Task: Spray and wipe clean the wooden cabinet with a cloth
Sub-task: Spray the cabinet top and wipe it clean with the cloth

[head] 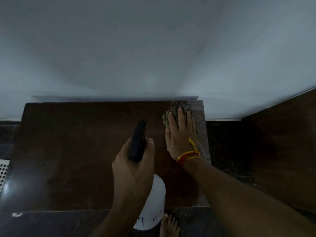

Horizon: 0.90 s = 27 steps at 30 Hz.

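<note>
The dark wooden cabinet top [77, 151] fills the middle of the head view, against a pale wall. My left hand [133, 165] grips a spray bottle [153, 202] with a white body and a black trigger head [138, 139] pointing at the wall, held above the cabinet's front half. My right hand [182, 134] lies flat, palm down, pressing a crumpled greenish-grey cloth [171, 113] onto the cabinet's far right corner. Only the cloth's edges show around the fingers. Spray droplets speckle the wood at that corner.
A second dark wooden surface [282, 151] rises at the right, with a gap of dark speckled floor [225, 142] between it and the cabinet. A white perforated object [3, 171] sits at the left edge. A bare foot [169, 224] stands by the cabinet's front.
</note>
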Motion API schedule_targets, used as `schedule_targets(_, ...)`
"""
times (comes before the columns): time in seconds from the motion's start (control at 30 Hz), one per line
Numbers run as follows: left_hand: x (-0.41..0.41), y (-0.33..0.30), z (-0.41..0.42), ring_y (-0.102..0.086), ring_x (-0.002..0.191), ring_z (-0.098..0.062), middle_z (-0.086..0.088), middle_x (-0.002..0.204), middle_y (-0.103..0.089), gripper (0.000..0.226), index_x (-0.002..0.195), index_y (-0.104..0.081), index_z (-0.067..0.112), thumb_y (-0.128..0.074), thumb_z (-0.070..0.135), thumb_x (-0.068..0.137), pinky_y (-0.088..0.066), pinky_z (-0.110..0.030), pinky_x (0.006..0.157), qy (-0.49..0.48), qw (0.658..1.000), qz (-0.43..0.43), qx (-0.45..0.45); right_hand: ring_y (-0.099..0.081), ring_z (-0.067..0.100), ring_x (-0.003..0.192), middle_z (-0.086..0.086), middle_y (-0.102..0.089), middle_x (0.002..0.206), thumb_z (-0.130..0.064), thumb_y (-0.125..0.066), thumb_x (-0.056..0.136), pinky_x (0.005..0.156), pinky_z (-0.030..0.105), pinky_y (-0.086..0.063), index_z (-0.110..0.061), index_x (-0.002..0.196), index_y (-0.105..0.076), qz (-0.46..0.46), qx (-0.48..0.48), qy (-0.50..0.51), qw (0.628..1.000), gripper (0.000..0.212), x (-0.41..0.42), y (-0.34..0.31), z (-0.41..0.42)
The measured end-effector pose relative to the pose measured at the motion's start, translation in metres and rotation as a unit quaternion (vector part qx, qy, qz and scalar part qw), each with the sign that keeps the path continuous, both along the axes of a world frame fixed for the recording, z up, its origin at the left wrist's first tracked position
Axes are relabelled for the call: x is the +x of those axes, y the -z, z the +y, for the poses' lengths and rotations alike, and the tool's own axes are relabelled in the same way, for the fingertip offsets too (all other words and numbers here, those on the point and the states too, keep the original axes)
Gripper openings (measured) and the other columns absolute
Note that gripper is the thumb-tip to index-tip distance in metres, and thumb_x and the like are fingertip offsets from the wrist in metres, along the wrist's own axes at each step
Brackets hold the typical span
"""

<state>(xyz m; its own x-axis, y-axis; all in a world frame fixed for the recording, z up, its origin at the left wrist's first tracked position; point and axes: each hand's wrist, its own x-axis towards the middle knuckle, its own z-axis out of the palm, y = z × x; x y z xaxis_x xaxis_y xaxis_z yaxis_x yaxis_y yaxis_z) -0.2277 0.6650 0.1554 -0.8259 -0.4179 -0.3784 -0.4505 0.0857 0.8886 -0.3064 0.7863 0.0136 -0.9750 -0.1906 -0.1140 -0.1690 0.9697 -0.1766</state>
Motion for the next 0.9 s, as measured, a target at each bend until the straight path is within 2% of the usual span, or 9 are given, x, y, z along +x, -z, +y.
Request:
schedule_targets(0.13,0.0,0.0,0.0,-0.06,0.055,-0.016,0.003,0.075,-0.062,0.034,0.068,-0.056,0.063,-0.057,0.037,0.088,-0.047,-0.017,0.042,0.004,1.0,-0.007,-0.004,-0.012,0.039,0.146,0.014,-0.016,0.159,-0.034,-0.038,0.097,0.119,0.05,-0.012,-0.018,0.149,-0.029,-0.008,-0.01,0.001,1.0,0.055,-0.003,-0.003,0.001)
schedule_targets(0.2,-0.002,-0.002,0.001,-0.061,0.056,-0.02,0.001,0.074,-0.062,0.025,0.069,-0.057,0.061,-0.056,0.042,0.085,-0.05,-0.026,0.046,0.003,1.0,-0.01,-0.006,-0.016,0.04,0.145,0.015,-0.02,0.158,-0.034,-0.042,0.096,0.118,0.051,-0.016,-0.017,0.148,-0.032,-0.006,-0.015,0.002,1.0,0.056,0.005,-0.005,0.002)
schedule_targets(0.3,-0.005,-0.004,0.002,-0.06,0.058,-0.027,-0.006,0.07,-0.062,0.012,0.073,-0.06,0.048,-0.056,0.043,0.083,-0.05,-0.037,0.051,-0.008,1.0,-0.006,-0.003,-0.025,0.042,0.142,0.017,-0.028,0.154,-0.033,-0.048,0.093,0.115,0.053,-0.023,-0.015,0.146,-0.037,0.005,-0.005,-0.007,1.0,0.057,0.015,-0.006,0.004)
schedule_targets(0.43,-0.006,-0.004,0.004,-0.06,0.058,-0.026,-0.005,0.07,-0.062,0.014,0.072,-0.06,0.055,-0.055,0.045,0.081,-0.051,-0.037,0.051,-0.003,1.0,-0.012,0.0,-0.025,0.042,0.141,0.017,-0.028,0.154,-0.033,-0.044,0.094,0.116,0.053,-0.023,-0.016,0.146,-0.037,0.014,-0.004,-0.003,1.0,0.055,0.003,0.0,0.002)
schedule_targets(0.57,-0.004,0.0,0.005,-0.06,0.059,-0.025,-0.003,0.073,-0.063,0.025,0.068,-0.057,0.061,-0.056,0.041,0.084,-0.046,-0.018,0.041,0.0,1.0,-0.02,-0.002,-0.02,0.041,0.143,0.016,-0.025,0.156,-0.032,-0.038,0.095,0.118,0.052,-0.018,-0.016,0.147,-0.035,0.02,-0.012,0.008,1.0,0.054,-0.033,0.005,-0.003)
schedule_targets(0.6,-0.004,0.001,0.004,-0.06,0.059,-0.025,-0.004,0.073,-0.063,0.026,0.069,-0.058,0.06,-0.057,0.04,0.085,-0.045,-0.017,0.04,-0.001,1.0,-0.021,-0.004,-0.019,0.041,0.143,0.016,-0.024,0.156,-0.032,-0.037,0.096,0.119,0.052,-0.017,-0.016,0.147,-0.034,0.02,-0.014,0.007,1.0,0.054,-0.04,0.005,-0.004)
schedule_targets(0.73,-0.005,0.002,0.003,-0.059,0.057,-0.023,-0.004,0.071,-0.062,0.028,0.067,-0.059,0.055,-0.058,0.035,0.087,-0.044,-0.017,0.04,-0.005,1.0,-0.021,-0.008,-0.018,0.04,0.144,0.016,-0.021,0.157,-0.033,-0.036,0.096,0.119,0.051,-0.017,-0.015,0.148,-0.032,0.023,-0.01,0.008,1.0,0.054,-0.042,0.003,-0.004)
schedule_targets(0.9,-0.014,0.001,0.005,-0.061,0.058,-0.02,-0.001,0.071,-0.064,0.022,0.068,-0.059,0.054,-0.056,0.039,0.084,-0.047,-0.025,0.046,0.002,1.0,-0.027,-0.016,-0.019,0.04,0.144,0.017,-0.021,0.157,-0.033,-0.037,0.096,0.118,0.051,-0.02,-0.015,0.147,-0.033,0.021,-0.005,-0.012,1.0,0.054,-0.036,0.004,-0.002)
